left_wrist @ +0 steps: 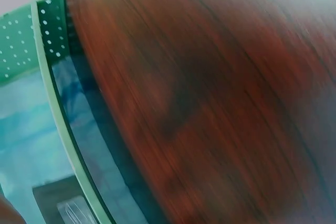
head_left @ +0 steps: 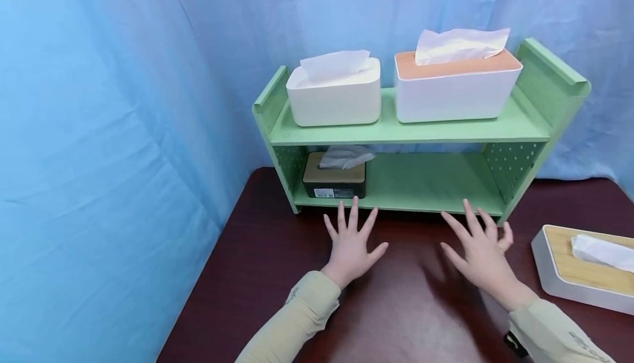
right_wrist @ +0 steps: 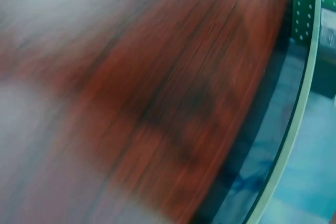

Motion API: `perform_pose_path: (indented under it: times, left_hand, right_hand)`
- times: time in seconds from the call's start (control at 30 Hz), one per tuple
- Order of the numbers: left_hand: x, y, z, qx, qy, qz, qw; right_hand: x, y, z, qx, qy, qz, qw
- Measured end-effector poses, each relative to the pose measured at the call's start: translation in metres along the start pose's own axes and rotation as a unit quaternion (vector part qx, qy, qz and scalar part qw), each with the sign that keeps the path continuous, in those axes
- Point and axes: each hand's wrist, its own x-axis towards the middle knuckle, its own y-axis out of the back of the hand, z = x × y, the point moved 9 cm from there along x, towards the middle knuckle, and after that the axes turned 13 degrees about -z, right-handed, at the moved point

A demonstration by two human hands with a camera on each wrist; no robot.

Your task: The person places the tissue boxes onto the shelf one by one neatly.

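Note:
My left hand point(head_left: 350, 250) hovers over the dark table with its fingers spread. Its fingertips overlap the lower front of a small black tissue box point(head_left: 340, 175) with a wooden lid, which sits at the left of the lower shelf. To the right, my right hand point(head_left: 480, 256) has its fingers spread and slightly bent, holding nothing, in front of the green shelf rack point(head_left: 436, 176). On the upper shelf stand a white tissue box point(head_left: 337, 104) at left and a larger white tissue box with an orange-brown lid point(head_left: 448, 99) at right.
A low white tissue box with a wooden lid point(head_left: 589, 267) lies on the table point(head_left: 386, 319) at the right, beyond my right hand. Blue curtains point(head_left: 124, 132) hang behind the rack and along the left. The rack's perforated side panel point(right_wrist: 303, 17) shows in the right wrist view.

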Motion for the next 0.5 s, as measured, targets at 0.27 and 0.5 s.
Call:
perform_pose_path:
  times: [0.27,0.5]
  left_hand:
    - [-0.004,-0.007,0.029,-0.009,-0.007,-0.007,0.9999]
    - [-0.003,-0.011,0.049,-0.003,-0.010,-0.004,0.9999]
  right_hand:
    - [-0.036,0.033,0.055,0.020,-0.068,-0.002,0.997]
    - [-0.074,0.074,0.119,0.054,-0.090,0.066,0.992]
